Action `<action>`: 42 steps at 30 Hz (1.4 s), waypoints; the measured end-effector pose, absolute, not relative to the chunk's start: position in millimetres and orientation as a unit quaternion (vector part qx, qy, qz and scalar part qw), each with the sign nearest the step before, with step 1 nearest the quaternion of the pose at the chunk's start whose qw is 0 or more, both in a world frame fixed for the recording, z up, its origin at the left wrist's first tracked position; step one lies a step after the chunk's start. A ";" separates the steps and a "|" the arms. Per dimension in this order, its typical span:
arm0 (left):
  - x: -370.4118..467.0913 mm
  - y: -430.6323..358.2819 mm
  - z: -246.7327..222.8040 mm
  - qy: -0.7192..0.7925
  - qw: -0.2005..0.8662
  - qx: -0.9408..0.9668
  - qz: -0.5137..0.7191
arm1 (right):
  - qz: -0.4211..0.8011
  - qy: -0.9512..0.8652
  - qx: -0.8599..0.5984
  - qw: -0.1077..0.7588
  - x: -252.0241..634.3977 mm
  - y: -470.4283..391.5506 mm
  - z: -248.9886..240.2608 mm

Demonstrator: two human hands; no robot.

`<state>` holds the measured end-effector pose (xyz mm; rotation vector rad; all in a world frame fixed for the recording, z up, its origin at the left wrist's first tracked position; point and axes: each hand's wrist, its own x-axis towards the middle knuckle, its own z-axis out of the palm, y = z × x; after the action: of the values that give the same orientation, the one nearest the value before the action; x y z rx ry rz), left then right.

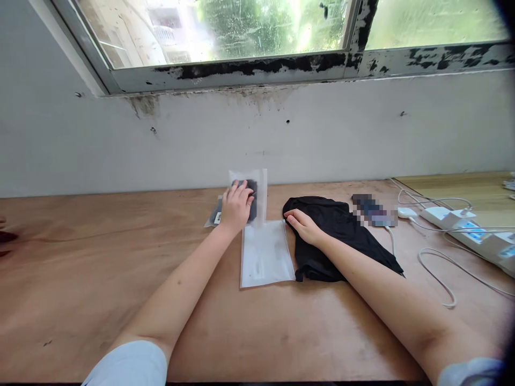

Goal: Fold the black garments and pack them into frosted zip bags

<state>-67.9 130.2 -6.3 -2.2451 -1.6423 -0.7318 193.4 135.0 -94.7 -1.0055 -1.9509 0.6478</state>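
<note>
Before the black cloth [338,225], wide tabletop [281,332] reaches its front edge.

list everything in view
clear bag: 1, dark contents, centre
labelled bag: 1, dark contents, beside clear bag
flat bag: 1, whitish, centre
cloth: 1, black, centre right
pixelated device: 1, dark, beside cloth
power strip: 1, white, right
adapters: several, white, around power strip
cables: several, white, right
table: 1, brown, foreground
second surface: 1, yellowish, right
window: 1, grey frame, top
wall: 1, white, behind
unclear item: 1, reddish, left edge
left hand: 1, bare, on clear bag
right hand: 1, bare, on cloth
</note>
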 end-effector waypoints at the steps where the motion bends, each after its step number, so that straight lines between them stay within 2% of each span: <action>1: -73.8 137.7 -14.2 -0.577 0.133 -0.777 -0.212 | 0.256 -0.778 -0.401 0.411 193.3 135.1 -95.1; 3: -82.7 148.5 -33.9 -0.603 0.090 -0.784 -0.114 | 0.252 -0.781 -0.401 0.406 192.9 134.7 -95.2; 5: -87.5 153.7 -52.3 -0.611 0.066 -0.786 -0.069 | 0.247 -0.787 -0.398 0.403 192.7 133.7 -94.3; 9: -87.5 152.2 -68.6 -0.642 0.097 -0.754 -0.097 | 0.235 -0.803 -0.384 0.391 192.4 131.5 -90.4; 15: -80.9 138.9 -62.8 -0.680 0.140 -0.705 -0.143 | 0.228 -0.815 -0.370 0.384 192.8 130.1 -88.2; 20: -80.2 127.2 -60.5 -0.682 0.170 -0.700 -0.126 | 0.228 -0.817 -0.367 0.381 191.6 126.9 -85.1; 31: -73.6 118.8 -64.6 -0.673 0.147 -0.715 -0.121 | 0.233 -0.826 -0.359 0.366 191.1 123.5 -81.2; 42: -78.5 127.4 -71.0 -0.630 0.078 -0.760 -0.142 | 0.228 -0.830 -0.360 0.359 190.6 123.8 -82.4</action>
<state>-78.5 127.4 -71.0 -2.2741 -1.8857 -0.4266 190.6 123.8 -82.4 -0.9281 -2.1412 0.5884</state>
